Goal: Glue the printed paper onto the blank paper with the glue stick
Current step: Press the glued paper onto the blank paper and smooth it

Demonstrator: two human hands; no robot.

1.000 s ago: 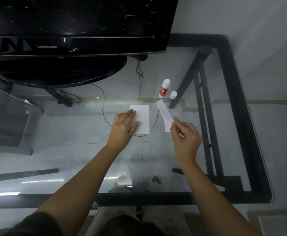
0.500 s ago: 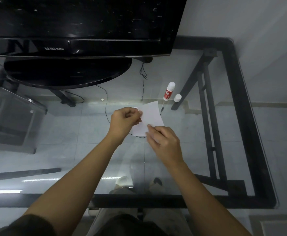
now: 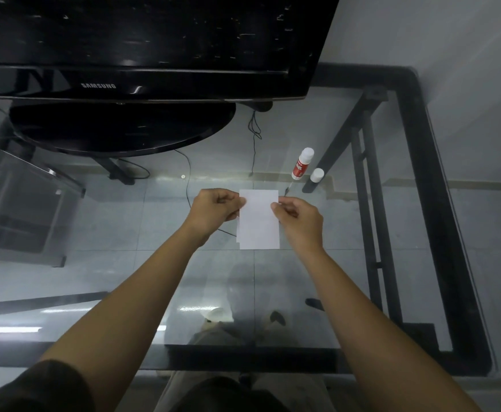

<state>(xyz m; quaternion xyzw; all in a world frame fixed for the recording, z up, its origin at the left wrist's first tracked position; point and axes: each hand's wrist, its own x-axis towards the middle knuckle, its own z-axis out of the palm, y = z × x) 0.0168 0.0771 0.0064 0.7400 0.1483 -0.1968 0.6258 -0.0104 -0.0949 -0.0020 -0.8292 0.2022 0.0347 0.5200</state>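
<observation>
Squaring up, we now pinch the top sheet point(image 3: 259, 217) at its upper edges with left hand point(image 3: 215, 208) and right hand point(image 3: 300, 217), over the lower sheet point(image 3: 238, 234): a second ago apart, now nearly aligned, ready to press; glue stick point(image 3: 302, 163) lies uncapped beyond.

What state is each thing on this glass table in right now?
White paper sheets: stacked, slightly offset, pinched at both sides.
Red-and-white glue stick: uncapped, lying on the glass.
White glue cap: off, beside the stick.
Left hand: pinching the left edge.
Right hand: pinching the right edge.
Black television: screen dark.
</observation>
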